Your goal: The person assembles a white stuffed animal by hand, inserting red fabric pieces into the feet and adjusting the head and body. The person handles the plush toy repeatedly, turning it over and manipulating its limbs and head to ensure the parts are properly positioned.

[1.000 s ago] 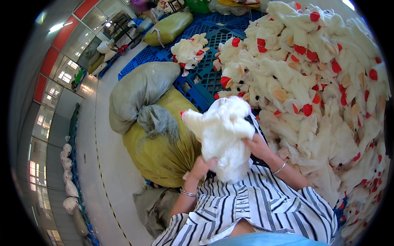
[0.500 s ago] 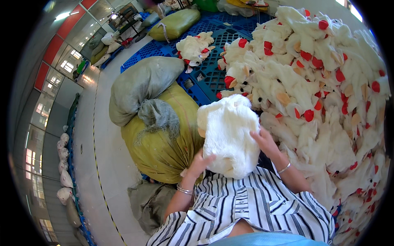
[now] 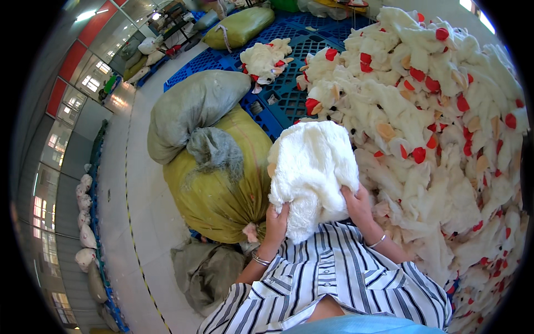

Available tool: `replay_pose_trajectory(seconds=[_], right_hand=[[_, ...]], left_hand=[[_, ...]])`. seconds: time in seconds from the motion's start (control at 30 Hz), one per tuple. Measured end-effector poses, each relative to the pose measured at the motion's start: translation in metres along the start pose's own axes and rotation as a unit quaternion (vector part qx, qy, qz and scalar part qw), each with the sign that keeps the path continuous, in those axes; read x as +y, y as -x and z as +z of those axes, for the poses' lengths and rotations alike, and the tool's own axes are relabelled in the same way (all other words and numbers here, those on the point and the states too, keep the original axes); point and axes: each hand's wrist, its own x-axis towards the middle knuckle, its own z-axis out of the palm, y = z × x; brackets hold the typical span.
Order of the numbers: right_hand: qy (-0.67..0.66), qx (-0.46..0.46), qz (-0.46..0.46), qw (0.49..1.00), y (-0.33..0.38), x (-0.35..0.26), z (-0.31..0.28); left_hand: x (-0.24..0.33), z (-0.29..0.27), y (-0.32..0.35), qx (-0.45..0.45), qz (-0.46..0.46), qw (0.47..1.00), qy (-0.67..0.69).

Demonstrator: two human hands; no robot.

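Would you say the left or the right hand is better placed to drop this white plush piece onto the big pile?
Probably the right hand: it grips the white plush piece on the side nearest the pile.

Sacks (image 3: 214, 167) left — toy heap (image 3: 439, 139) right

Bright even daylight from windows (image 3: 41, 206) at left, soft shadows, fisheye-bent dark rim

White plush toy skin (image 3: 312, 167), fluffy matt pile cloth; heap of plush toys (image 3: 445, 128), same shaggy fabric with smooth red and tan patches; yellow sack (image 3: 214, 195) and grey sack (image 3: 189, 108), coarse woven plastic, dull; blue pallets (image 3: 289, 94), moulded plastic grid; floor (image 3: 128, 183), smooth, faintly glossy.
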Motion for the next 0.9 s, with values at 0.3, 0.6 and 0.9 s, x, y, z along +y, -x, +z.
replay_pose_trajectory(seconds=[0.3,0.6,0.9], right_hand=[[0.183,-0.137,0.227,0.947,-0.02,-0.036,-0.044],[0.477,-0.352,0.162,0.789,0.009,-0.063,-0.053],[0.263,-0.174,-0.037,0.948,0.005,-0.073,-0.062]], left_hand=[[-0.01,-0.062,-0.018,0.015,-0.051,0.998,0.031],[-0.036,-0.054,0.049,-0.272,-0.124,0.954,-0.013],[-0.041,-0.057,0.021,0.05,-0.09,0.979,0.176]])
